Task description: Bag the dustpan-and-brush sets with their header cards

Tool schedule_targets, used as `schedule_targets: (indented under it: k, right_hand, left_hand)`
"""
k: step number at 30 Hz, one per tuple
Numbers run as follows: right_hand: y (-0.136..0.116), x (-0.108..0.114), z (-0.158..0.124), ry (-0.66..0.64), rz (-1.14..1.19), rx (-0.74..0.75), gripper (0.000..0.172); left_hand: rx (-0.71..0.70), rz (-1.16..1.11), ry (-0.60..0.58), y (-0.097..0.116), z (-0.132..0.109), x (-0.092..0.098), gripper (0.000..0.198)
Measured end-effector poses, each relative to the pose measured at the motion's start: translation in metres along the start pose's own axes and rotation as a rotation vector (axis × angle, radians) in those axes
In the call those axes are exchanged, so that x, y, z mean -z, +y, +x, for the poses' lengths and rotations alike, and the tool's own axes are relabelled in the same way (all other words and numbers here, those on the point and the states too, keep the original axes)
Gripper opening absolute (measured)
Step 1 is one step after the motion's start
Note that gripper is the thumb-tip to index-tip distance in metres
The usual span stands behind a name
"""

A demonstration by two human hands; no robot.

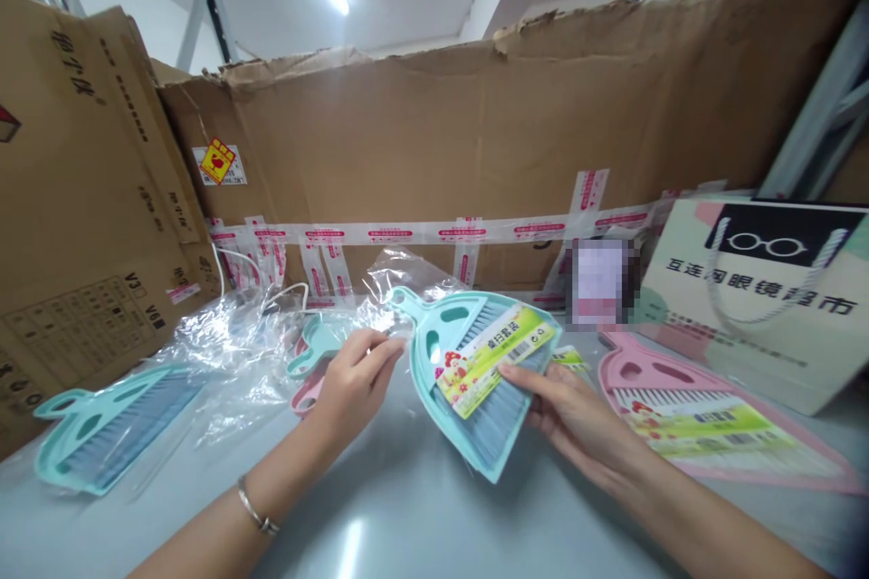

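Note:
My right hand grips a teal mini dustpan-and-brush set by its lower right edge, thumb on its yellow-green paper label. The set is tilted, handle pointing up and left, above the grey table. My left hand, with a bracelet on the wrist, has its fingers pinched together at the set's left edge; what they pinch I cannot make out. Just behind that hand lie a smaller teal handle and a pink piece.
Another teal set lies at the far left, beside crumpled clear plastic bags. A pink set with a label lies at the right, in front of a paper shopping bag. Taped cardboard boxes wall the back and left.

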State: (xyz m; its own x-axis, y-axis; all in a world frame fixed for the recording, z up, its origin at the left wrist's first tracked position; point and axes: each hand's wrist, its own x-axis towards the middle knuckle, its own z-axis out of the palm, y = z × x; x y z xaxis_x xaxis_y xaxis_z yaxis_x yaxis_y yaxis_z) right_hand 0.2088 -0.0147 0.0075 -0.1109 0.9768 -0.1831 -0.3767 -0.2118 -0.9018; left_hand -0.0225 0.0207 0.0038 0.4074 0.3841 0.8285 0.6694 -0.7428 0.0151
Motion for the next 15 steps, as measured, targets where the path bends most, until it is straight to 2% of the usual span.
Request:
schedule_targets:
  k: [2,4,7,11,15]
  right_hand:
    - [0.005,-0.003,-0.002,-0.041,-0.022,-0.035,0.029]
    - [0.01,-0.007,-0.004,-0.069,-0.023,-0.074,0.031]
    - [0.014,-0.011,-0.006,-0.045,0.051,-0.054,0.033]
    - [0.016,-0.016,-0.005,0.02,0.144,0.004,0.033]
    - [0.026,-0.022,-0.008,-0.047,0.154,-0.037,0.036]
  left_hand:
    - [-0.042,-0.005,0.017,0.006,-0.001,0.0,0.023]
    - [-0.103,0.003,-0.014,0.01,-0.001,0.0,0.024]
    - [-0.182,-0.006,-0.045,0.014,-0.001,0.001,0.025]
    - [-0.187,-0.045,-0.013,0.022,0.002,0.002,0.027]
    - [-0.241,-0.062,-0.036,0.038,0.004,0.0,0.023]
